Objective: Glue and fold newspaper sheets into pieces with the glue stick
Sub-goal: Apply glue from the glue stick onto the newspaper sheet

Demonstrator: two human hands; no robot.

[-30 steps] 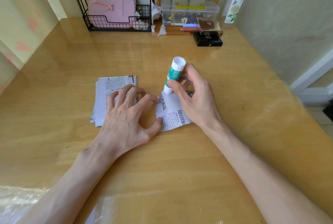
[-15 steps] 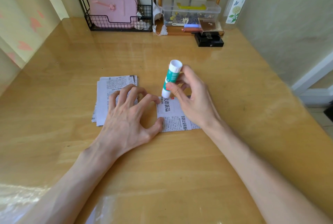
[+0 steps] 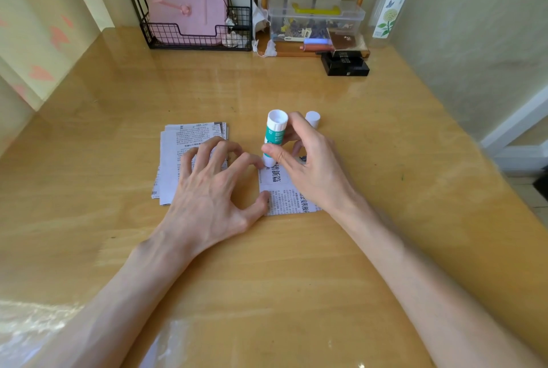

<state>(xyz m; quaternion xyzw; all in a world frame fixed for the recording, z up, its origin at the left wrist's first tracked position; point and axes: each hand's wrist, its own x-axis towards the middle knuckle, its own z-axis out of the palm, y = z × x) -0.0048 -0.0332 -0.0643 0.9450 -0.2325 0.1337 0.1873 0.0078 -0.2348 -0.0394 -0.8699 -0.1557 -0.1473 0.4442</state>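
Newspaper sheets lie near the middle of the frame on a wide, glossy wooden table (image 3: 385, 160), the largest thing I see from the head camera. Two bare forearms reach in from the bottom edge.

The left hand (image 3: 207, 189) is spread, its fingers arched. Its fingertips press down on a stack of newspaper sheets (image 3: 178, 142) left of centre, and its thumb tip rests on the left edge of a single newspaper piece (image 3: 284, 201) just to the right of the stack.

The right hand (image 3: 311, 166) covers much of that piece. It pinches the glue stick (image 3: 275, 130) between thumb and fingers. The stick stands nearly upright, white with a green label, its lower end touching the upper left corner of the piece.

A small white cap (image 3: 312, 118) stands on the table just behind the right hand.

Along the top of the frame I see a black wire basket (image 3: 189, 35), a clear plastic box (image 3: 314, 20) and a tall bottle (image 3: 391, 3).
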